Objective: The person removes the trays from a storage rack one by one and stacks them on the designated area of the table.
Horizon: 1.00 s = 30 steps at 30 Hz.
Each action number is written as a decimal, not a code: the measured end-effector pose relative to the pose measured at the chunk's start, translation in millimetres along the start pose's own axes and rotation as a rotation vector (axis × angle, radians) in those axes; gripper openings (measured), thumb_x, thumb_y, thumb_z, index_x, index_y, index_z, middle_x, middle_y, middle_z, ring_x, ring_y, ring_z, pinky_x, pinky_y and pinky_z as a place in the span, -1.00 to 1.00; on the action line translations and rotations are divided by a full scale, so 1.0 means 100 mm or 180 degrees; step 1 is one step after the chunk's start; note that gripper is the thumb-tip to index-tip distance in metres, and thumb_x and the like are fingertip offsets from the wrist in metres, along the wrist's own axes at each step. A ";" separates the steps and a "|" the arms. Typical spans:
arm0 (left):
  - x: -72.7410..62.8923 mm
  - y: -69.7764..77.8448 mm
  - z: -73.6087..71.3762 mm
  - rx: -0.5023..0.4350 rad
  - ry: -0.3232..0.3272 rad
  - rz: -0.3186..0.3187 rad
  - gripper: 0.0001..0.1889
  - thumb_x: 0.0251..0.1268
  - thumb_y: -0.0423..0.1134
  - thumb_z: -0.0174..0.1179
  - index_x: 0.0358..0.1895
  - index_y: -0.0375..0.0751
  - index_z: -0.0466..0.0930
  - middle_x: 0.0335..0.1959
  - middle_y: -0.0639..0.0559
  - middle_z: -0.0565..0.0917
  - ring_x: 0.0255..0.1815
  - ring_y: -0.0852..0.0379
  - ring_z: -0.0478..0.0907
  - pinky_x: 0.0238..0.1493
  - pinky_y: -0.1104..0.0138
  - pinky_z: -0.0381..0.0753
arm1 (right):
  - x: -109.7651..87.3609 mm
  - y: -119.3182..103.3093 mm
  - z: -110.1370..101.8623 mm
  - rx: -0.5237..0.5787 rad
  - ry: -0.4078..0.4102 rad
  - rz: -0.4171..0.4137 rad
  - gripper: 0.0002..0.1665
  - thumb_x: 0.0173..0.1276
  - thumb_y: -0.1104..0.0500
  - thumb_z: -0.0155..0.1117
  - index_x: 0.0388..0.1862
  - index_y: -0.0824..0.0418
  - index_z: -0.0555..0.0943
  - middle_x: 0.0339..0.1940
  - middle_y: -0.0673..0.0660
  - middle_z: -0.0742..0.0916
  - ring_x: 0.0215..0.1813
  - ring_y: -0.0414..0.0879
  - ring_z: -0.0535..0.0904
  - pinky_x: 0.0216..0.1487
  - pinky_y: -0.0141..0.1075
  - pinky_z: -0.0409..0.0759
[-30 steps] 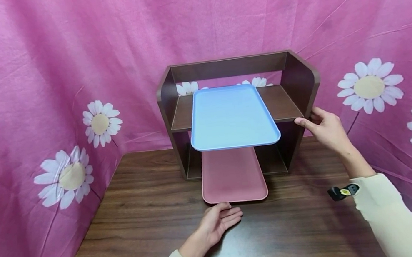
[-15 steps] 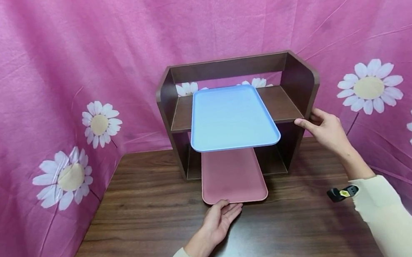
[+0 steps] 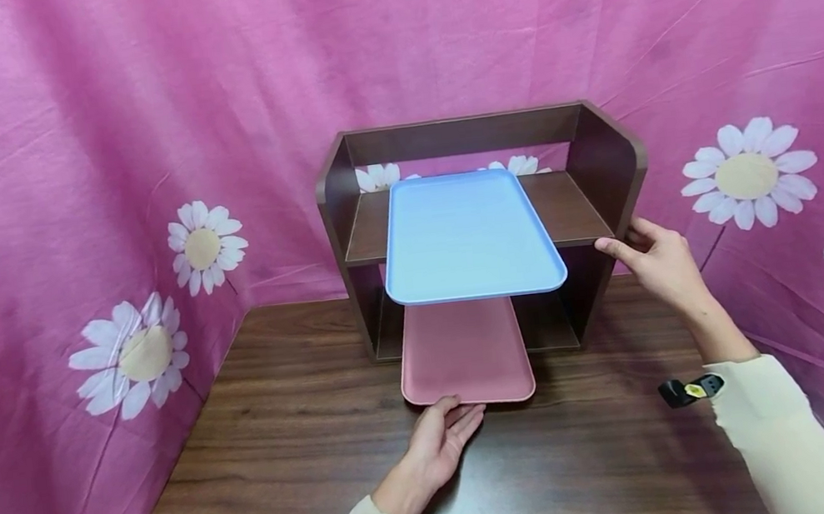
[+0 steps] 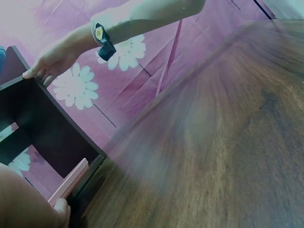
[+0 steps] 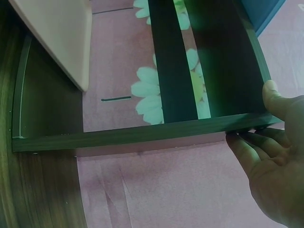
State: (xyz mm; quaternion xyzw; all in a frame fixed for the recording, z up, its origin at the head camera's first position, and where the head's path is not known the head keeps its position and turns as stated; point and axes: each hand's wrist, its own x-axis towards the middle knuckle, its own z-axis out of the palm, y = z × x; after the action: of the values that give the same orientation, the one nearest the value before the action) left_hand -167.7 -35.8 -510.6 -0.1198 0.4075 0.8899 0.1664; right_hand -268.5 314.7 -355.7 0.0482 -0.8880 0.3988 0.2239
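A dark brown two-tier shelf stands at the back of the table. Its upper tier bears a light blue tray that juts out over the front edge. Below it a pink tray pokes out of the lower compartment, its back part hidden under the blue one. My left hand pinches the pink tray's front rim, thumb on top and fingers beneath. With my right hand I grip the shelf's right side panel, thumb at the front by the upper board; the right wrist view shows its fingers along the panel's outer side.
The wood-grain table spreads in front and to both sides of the shelf. A pink cloth with daisies hangs close behind the shelf and along both sides of the table.
My left thumb has come up onto the pink tray's rim, where the hand earlier lay at its front edge. The pink tray has turned very slightly. The right hand keeps its hold.
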 end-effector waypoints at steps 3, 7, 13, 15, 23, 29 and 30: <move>0.01 0.01 0.04 -0.0138 -0.0037 0.0092 -0.77 0.58 -0.43 -0.09 0.15 -0.49 0.24 0.29 -0.46 0.41 0.59 -0.45 0.30 0.65 -0.10 0.32 | 0.01 0.00 0.00 -0.0031 0.0045 -0.0006 -0.44 0.46 -0.09 0.48 0.26 0.23 0.69 -0.04 0.00 0.86 -0.30 -0.46 0.49 -0.36 -0.62 0.44; 0.02 0.01 0.06 -0.0359 -0.0093 0.0205 -0.43 0.59 -0.49 -0.17 0.49 -0.68 -0.15 0.58 -0.67 -0.02 0.69 -0.58 -0.09 0.69 -0.13 0.21 | 0.01 0.00 0.01 -0.0031 0.0078 -0.0021 -0.47 0.45 -0.10 0.49 0.21 0.21 0.70 -0.09 -0.14 0.84 -0.29 -0.46 0.49 -0.35 -0.61 0.43; 0.04 -0.03 0.05 -0.0443 0.0044 0.0420 -0.45 0.61 -0.52 -0.14 0.49 -0.54 -0.15 0.47 -0.50 0.20 0.61 -0.47 0.21 0.66 -0.17 0.27 | -0.02 0.00 0.02 0.0000 0.0086 -0.0012 -0.53 0.45 -0.10 0.49 0.09 0.22 0.70 -0.41 -0.74 0.56 -0.35 -0.41 0.45 -0.45 -0.54 0.39; 0.05 -0.04 0.05 -0.0477 0.0140 0.0527 -0.54 0.58 -0.54 -0.08 0.39 -0.43 -0.01 0.32 -0.32 0.35 0.47 -0.33 0.41 0.64 -0.17 0.31 | -0.02 -0.01 0.03 0.0028 0.0099 -0.0018 -0.53 0.45 -0.09 0.49 0.09 0.23 0.70 -0.41 -0.76 0.56 -0.34 -0.41 0.46 -0.42 -0.55 0.40; 0.08 -0.03 0.06 -0.0696 0.0287 0.0710 -0.64 0.52 -0.57 0.02 0.20 -0.33 0.11 0.07 -0.11 0.49 0.11 0.03 0.66 0.53 -0.04 0.52 | -0.03 -0.01 0.03 0.0099 0.0147 -0.0026 -0.54 0.44 -0.07 0.50 0.08 0.24 0.71 -0.39 -0.73 0.57 -0.34 -0.43 0.47 -0.42 -0.57 0.40; 0.06 -0.03 0.07 -0.0776 0.0321 0.0755 -0.80 0.49 -0.58 0.05 -0.04 -0.29 0.26 -0.06 -0.06 0.55 -0.02 0.10 0.70 0.44 0.04 0.63 | -0.04 0.00 0.02 0.0128 0.0136 0.0007 -0.51 0.44 -0.07 0.51 0.13 0.24 0.71 -0.37 -0.75 0.57 -0.31 -0.44 0.48 -0.38 -0.60 0.41; 0.06 -0.03 0.07 -0.0790 0.0340 0.0756 -0.82 0.48 -0.59 0.06 -0.11 -0.29 0.30 -0.10 -0.05 0.56 -0.05 0.11 0.70 0.42 0.04 0.65 | -0.04 0.00 0.02 0.0122 0.0138 0.0010 -0.52 0.44 -0.07 0.51 0.12 0.24 0.71 -0.38 -0.74 0.58 -0.32 -0.43 0.48 -0.39 -0.59 0.41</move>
State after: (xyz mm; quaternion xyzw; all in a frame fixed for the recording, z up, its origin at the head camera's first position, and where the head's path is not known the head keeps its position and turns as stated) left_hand -172.6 -27.5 -510.4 -0.1376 0.3140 0.9391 0.0222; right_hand -265.5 312.9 -358.6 0.0424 -0.8752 0.4171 0.2415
